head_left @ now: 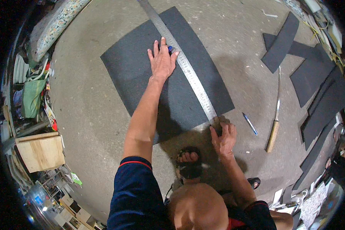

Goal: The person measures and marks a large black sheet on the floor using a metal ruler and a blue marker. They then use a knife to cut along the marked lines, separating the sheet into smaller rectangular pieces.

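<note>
A long metal ruler lies slantwise across a dark grey sheet on the floor, its far end reaching past the sheet's edge. My left hand is spread on the sheet, thumb and fingertips at the ruler's left edge. A small blue thing shows between thumb and forefinger; its kind is unclear. At the ruler's near end, beside the sheet's near edge, my right hand has its thumb and fingers closed about that end. The fingertips there are partly in shadow.
A blue and white pen and a long knife with a wooden handle lie to the right. Beyond them are several dark offcuts. A wooden box and clutter line the left. My sandalled foot stands near the sheet.
</note>
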Tool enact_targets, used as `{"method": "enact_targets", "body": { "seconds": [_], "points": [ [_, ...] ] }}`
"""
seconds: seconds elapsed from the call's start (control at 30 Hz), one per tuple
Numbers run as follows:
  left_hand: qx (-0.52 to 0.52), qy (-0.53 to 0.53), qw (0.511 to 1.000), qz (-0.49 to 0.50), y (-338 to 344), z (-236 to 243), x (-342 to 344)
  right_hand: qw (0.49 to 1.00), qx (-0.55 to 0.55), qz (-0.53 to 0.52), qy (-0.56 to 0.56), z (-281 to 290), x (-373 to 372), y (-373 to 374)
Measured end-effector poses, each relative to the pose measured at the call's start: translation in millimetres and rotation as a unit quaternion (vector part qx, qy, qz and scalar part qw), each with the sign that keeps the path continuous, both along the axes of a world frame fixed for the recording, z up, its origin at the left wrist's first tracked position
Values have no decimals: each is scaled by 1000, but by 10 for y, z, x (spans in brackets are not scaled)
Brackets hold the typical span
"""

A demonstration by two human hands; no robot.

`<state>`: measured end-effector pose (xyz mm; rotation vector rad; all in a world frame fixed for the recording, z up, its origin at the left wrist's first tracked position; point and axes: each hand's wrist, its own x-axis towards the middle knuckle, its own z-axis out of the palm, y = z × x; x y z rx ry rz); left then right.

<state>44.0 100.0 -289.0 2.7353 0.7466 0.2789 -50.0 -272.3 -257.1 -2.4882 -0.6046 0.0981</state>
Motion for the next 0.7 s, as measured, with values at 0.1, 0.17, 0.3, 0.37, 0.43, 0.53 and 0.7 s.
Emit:
{"method": "enact_targets", "body": {
  "seconds": [0.1, 0.17, 0.3, 0.37, 0.43, 0.53, 0.7],
  "points": [
    [-3, 8, 1000, -1, 4, 12, -4, 1000, -19, 2, -6, -7, 1, -5],
    [-2, 14, 1000, -1, -16, 30, 15, 1000, -14, 0, -9, -9, 1, -17],
    [35, 9, 999, -7, -4, -23, 110, 1000, 9, -1, -9, -66, 70, -57],
    [30, 7, 999, -11, 35, -132, -10, 1000, -3, 3, 1, -60, -14, -116],
    [18, 4, 1000, -9, 86, -100, 3, 1000, -4, 12, -18, -36, 49, -39],
    [7, 15, 1000, -8, 29, -78, 38, 1000, -4, 6, -13, -57, 57, -75],
    [2, -3, 1000, -15, 101, -158, 38, 1000, 9, -3, -5, -48, 45, -77]
  ]
}}
